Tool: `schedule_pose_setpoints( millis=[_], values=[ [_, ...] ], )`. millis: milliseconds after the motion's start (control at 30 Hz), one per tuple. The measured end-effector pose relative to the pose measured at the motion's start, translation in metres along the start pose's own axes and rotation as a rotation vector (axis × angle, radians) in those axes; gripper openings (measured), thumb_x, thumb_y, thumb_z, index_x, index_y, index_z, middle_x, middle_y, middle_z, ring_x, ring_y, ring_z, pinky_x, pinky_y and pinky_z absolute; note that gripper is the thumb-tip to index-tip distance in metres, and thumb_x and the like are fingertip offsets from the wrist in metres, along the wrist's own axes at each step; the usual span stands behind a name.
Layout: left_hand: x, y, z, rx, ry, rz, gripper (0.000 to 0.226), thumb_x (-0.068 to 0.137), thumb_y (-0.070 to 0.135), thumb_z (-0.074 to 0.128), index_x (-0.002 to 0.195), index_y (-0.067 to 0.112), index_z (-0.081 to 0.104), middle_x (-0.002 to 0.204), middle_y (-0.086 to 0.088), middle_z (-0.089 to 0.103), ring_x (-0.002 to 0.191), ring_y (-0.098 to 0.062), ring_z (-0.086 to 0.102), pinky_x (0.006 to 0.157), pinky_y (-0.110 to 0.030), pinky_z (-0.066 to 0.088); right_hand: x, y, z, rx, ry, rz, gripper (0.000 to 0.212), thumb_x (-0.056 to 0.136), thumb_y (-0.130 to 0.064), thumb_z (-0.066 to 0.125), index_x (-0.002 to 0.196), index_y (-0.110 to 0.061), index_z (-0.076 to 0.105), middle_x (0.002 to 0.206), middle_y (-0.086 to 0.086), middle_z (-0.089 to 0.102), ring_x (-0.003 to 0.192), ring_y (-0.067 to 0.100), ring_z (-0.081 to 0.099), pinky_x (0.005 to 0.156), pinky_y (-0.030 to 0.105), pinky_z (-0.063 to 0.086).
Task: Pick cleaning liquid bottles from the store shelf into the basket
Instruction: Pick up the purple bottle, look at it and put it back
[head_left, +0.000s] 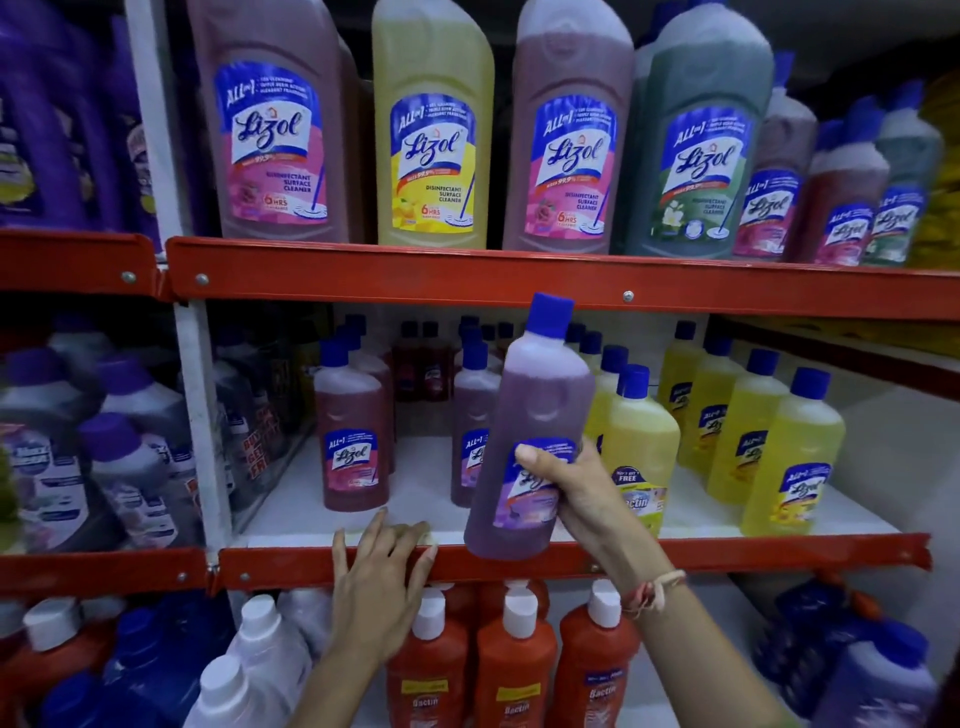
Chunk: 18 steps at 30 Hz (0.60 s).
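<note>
My right hand (576, 491) grips a purple cleaning liquid bottle (535, 410) with a blue cap, held tilted in front of the middle shelf's red front edge (727, 558). My left hand (376, 566) rests flat on that red edge, fingers spread, holding nothing. On the middle shelf stand a pink bottle (353, 441), another purple bottle (470, 421) and several yellow bottles (792, 457). No basket is in view.
Large pink, yellow and green cleaner bottles (434, 135) fill the top shelf behind a red rail (467, 278). Orange bottles with white caps (514, 660) stand on the bottom shelf. A white upright post (200, 415) divides off the left bay of grey and purple bottles.
</note>
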<state>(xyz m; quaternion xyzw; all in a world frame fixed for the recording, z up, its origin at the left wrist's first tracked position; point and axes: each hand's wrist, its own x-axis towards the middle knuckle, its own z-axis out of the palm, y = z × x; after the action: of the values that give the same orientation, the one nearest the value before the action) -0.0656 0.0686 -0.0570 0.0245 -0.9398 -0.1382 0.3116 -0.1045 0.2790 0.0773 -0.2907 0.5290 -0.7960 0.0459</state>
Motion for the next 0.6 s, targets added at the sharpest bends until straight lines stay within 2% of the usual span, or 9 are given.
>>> schedule_pose_setpoints(
  millis=[100,233,333,400,533,600],
  values=[
    [0.001,0.0,-0.001,0.002,-0.013,0.003,0.064,0.092,0.061,0.009,0.125,0.035,0.056,0.122,0.012,0.063,0.136,-0.016,0.035,0.11,-0.048,0.001,0.012,0.017,-0.005,-0.1,0.113,0.021,0.061,0.047,-0.023,0.092,0.102,-0.008,0.067,0.089,0.01,0.076,0.077,0.026,0.072,0.068,0.035,0.06],
    [0.002,-0.001,-0.003,-0.003,-0.025,0.014,0.064,0.093,0.061,0.008,0.126,0.034,0.055,0.119,0.012,0.064,0.135,-0.016,0.038,0.109,-0.047,-0.003,0.028,0.037,-0.006,-0.18,0.227,0.083,0.07,0.052,-0.023,0.093,0.113,-0.005,0.062,0.105,0.021,0.073,0.087,0.034,0.072,0.078,0.045,0.058],
    [0.001,-0.001,-0.004,-0.006,-0.037,0.019,0.06,0.094,0.058,0.011,0.126,0.034,0.055,0.118,0.011,0.064,0.134,-0.017,0.04,0.109,-0.048,-0.003,0.032,0.049,-0.006,-0.23,0.238,0.129,0.075,0.051,-0.024,0.094,0.115,-0.005,0.061,0.104,0.019,0.074,0.087,0.031,0.073,0.074,0.039,0.059],
    [0.001,-0.001,-0.003,0.003,-0.045,0.022,0.059,0.095,0.058,0.01,0.126,0.034,0.055,0.118,0.01,0.064,0.132,-0.018,0.042,0.109,-0.048,-0.002,0.031,0.056,-0.008,-0.246,0.22,0.158,0.068,0.054,-0.021,0.09,0.114,-0.007,0.061,0.101,0.016,0.075,0.085,0.027,0.073,0.072,0.037,0.06],
    [0.001,-0.001,-0.003,0.009,-0.047,0.026,0.055,0.095,0.056,0.014,0.127,0.034,0.054,0.121,0.01,0.063,0.133,-0.017,0.041,0.109,-0.048,-0.002,0.029,0.064,-0.011,-0.26,0.214,0.186,0.059,0.056,-0.021,0.087,0.109,-0.015,0.061,0.1,0.015,0.075,0.087,0.03,0.073,0.08,0.043,0.06],
    [0.001,-0.001,-0.004,0.019,-0.046,0.026,0.055,0.095,0.055,0.015,0.127,0.033,0.054,0.123,0.009,0.063,0.133,-0.017,0.04,0.11,-0.047,-0.005,0.03,0.064,-0.011,-0.292,0.181,0.195,0.065,0.055,-0.023,0.087,0.112,-0.01,0.06,0.101,0.015,0.074,0.086,0.028,0.073,0.079,0.041,0.06]
  ],
)
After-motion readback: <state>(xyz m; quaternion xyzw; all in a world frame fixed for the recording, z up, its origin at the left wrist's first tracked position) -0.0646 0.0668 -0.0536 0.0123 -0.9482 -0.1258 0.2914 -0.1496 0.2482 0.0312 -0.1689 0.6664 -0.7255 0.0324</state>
